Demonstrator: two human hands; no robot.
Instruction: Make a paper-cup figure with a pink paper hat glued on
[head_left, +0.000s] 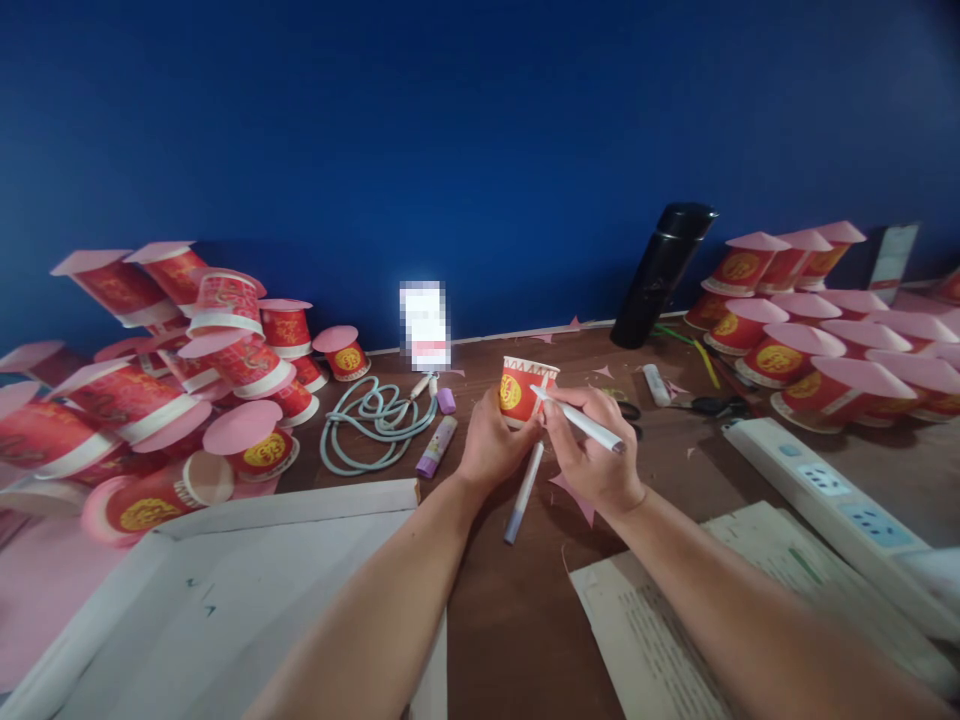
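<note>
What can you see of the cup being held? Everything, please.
The cup looks like paper: red, with a round yellow emblem, a pale vertical strip and a pale zigzag-marked band below the rim. It is roughly upright, mouth up, gripped low by the left hand. The right hand points a white pen at its side; contact is unclear.

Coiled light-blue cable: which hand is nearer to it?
Left. The left hand, holding the red paper cup, is to the right of the cable, apart from it; the right hand, holding the white pen, is farther right.
</note>
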